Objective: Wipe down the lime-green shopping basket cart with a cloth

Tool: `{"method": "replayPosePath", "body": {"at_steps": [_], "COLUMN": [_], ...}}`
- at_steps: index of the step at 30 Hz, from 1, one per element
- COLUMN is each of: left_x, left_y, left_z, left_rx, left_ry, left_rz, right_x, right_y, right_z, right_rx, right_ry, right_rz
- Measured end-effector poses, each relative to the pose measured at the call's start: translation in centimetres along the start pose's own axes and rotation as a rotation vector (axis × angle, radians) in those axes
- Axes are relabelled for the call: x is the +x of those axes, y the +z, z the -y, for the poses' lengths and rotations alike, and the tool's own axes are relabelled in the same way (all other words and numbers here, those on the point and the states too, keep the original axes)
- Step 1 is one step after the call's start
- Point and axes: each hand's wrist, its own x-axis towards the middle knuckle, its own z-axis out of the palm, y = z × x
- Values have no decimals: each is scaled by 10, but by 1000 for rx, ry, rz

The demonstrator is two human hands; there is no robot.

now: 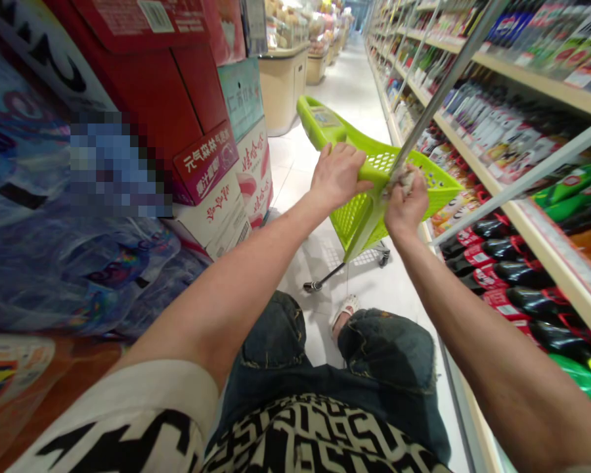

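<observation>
A lime-green shopping cart point(357, 220) stands on the floor just ahead of me, its handle turned toward me. My left hand point(339, 172) is wrapped over the green handle bar, fingers curled down on it. Close by on the right, my right hand point(408, 203) is closed on a crumpled, whitish cloth point(402, 179). That cloth lies against the cart handle and the lower visible end of a slanting metal pole point(446, 85). Whether the right fingers also grip the pole or the handle is hidden.
Shelves of bottles point(512, 249) run along the right side, fronted by a pale rail point(526, 180). Stacked drink cartons point(204, 154) and plastic-wrapped bottle packs point(103, 263) rise on the left. Beyond, a tiled aisle point(357, 72) passes a display counter point(283, 85).
</observation>
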Motion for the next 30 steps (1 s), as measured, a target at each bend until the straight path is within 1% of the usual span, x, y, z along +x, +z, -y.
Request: {"method": "replayPosePath", "body": {"at_steps": [2, 3, 6, 8, 10, 13, 14, 16, 19, 21, 23, 25, 26, 27, 28, 30], "left_x": [-3, -5, -9, -11, -13, -13, -12, -10, -9, -10, -11, -11, -12, -12, -12, -12], "left_y": [2, 2, -1, -6, -12, -19, -21, -20, -14, -10, -11, -15, -19, -22, -25, -27], "left_z": [-10, -15, -29, -35, -36, -25, -20, -14, -22, -34, -42, -41, -36, -30, -23, -13], "left_rx": [5, 12, 59, 88, 80, -15, -40, -64, -64, -70, -90, -121, -128, -124, -110, -75], "left_ry": [-18, -22, -16, -11, 27, 181, 199, 178, 100, 63, 90, 198, 237, 242, 217, 116], "left_rz": [-20, -33, -52, -46, -19, 76, 93, 88, 45, 31, 46, 102, 123, 130, 123, 74], "right_x": [-7, -11, -20, -13, 1, 18, 20, 16, 2, -8, -15, -15, -13, -9, -4, 7], "right_y": [2, 0, -11, -22, -33, -47, -50, -54, -56, -58, -63, -71, -75, -79, -82, -83], "right_z": [18, 26, 41, 39, 29, 12, 9, 11, 31, 48, 58, 54, 48, 40, 33, 25], "right_rx": [39, 65, 152, 155, 115, 82, 88, 116, 181, 210, 216, 191, 166, 132, 96, 28], "right_ry": [28, 15, -146, -209, -212, -184, -166, -120, -102, -166, -261, -320, -318, -291, -246, -144], "right_rz": [6, 15, 87, 97, 90, 138, 157, 166, 129, 141, 186, 206, 192, 167, 137, 95]}}
